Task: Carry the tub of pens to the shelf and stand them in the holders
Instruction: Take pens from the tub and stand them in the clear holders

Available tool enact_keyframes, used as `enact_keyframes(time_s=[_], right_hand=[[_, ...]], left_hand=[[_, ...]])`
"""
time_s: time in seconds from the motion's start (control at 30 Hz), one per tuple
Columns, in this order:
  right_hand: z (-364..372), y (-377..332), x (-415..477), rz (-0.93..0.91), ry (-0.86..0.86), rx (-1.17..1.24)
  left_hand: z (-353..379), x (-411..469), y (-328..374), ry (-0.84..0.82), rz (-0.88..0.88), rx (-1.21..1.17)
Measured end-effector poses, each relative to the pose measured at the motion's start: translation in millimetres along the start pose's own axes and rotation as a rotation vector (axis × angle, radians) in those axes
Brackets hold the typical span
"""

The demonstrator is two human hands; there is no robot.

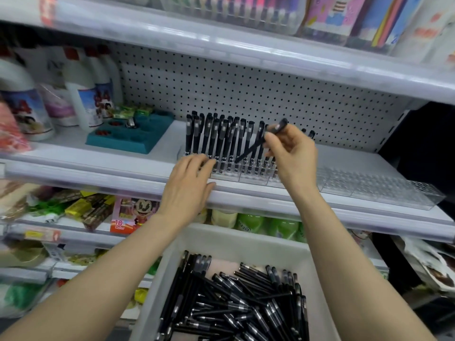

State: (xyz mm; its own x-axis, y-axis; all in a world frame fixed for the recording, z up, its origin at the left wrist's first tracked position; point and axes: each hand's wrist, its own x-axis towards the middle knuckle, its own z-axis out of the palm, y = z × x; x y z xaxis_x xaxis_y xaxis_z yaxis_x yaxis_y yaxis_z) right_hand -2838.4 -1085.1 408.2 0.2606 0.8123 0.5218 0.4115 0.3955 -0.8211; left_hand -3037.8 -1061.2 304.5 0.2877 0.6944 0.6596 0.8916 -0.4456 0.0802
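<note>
A white tub (246, 238) with several loose black pens (236, 303) stands low in front of me, below the shelf. On the middle shelf a clear plastic holder (248, 177) has several black pens (214, 136) standing upright in it. My right hand (293, 153) pinches one black pen (256, 143), tilted, its lower tip down among the standing pens. My left hand (189, 183) rests with straight fingers on the shelf edge and touches the holder's left front.
A second clear holder (379, 188) sits to the right on the same shelf (98, 173). A teal tray (130, 136) and white bottles (83, 94) stand to the left. A pegboard backs the shelf. Packaged goods fill the shelves above and below.
</note>
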Motion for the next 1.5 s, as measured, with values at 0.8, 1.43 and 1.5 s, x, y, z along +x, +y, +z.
enact_keyframes(time_s=[0.8, 1.43, 1.5], right_hand=[[58, 39, 21, -0.007, -0.189, -0.493], [-10, 129, -162, 0.379, -0.656, -0.883], [-9, 132, -163, 0.388, -0.72, -0.905]], left_hand=[[0, 2, -8, -0.029, 0.009, 0.017], [33, -86, 11, -0.505, 0.154, 0.046], [35, -86, 12, -0.506, 0.15, 0.053]])
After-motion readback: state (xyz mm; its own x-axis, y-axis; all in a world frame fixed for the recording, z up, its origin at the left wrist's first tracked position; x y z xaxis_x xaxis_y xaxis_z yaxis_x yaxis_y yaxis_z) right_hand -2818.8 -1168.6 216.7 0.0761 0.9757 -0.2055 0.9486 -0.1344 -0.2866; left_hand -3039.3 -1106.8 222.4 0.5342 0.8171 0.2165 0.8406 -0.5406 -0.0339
